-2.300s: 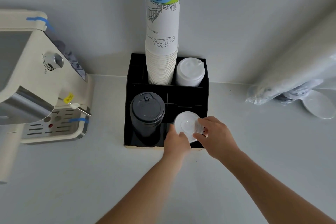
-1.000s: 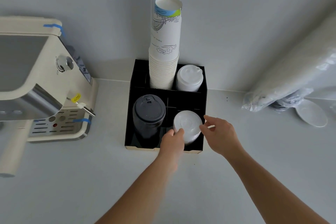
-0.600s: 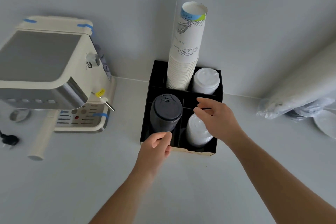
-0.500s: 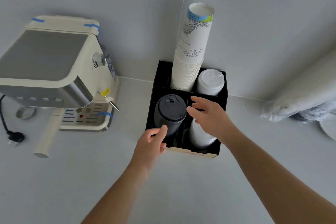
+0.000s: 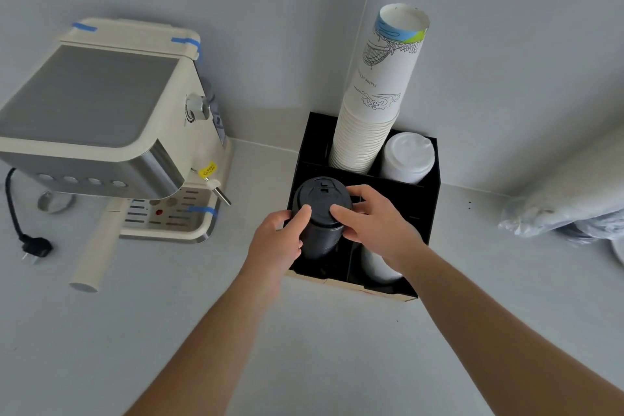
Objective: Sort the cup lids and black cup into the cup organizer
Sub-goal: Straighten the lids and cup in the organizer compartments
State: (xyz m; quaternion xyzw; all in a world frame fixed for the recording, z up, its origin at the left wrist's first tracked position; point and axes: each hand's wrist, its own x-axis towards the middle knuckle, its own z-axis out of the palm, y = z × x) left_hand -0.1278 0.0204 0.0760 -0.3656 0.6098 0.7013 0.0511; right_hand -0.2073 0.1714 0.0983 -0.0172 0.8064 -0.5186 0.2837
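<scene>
The black cup organizer (image 5: 429, 213) stands against the wall. In its front left compartment sits a black stack topped by a black lid (image 5: 320, 199), the black cup. My left hand (image 5: 277, 243) grips its left side and my right hand (image 5: 374, 223) holds its right side, thumbs on the lid. A white lid stack (image 5: 376, 267) in the front right compartment is mostly hidden behind my right wrist. The back row holds a tall stack of white paper cups (image 5: 374, 111) and another white lid stack (image 5: 408, 155).
A cream espresso machine (image 5: 111, 132) stands to the left with its portafilter handle (image 5: 94, 253) sticking forward and a black plug (image 5: 33, 246) on the counter. Plastic-wrapped sleeves (image 5: 567, 206) lie at the right, with a white plate edge (image 5: 619, 253).
Both hands left the white lid stack in the front right compartment and moved left onto the black cup. The view has shifted so the organizer sits further right.
</scene>
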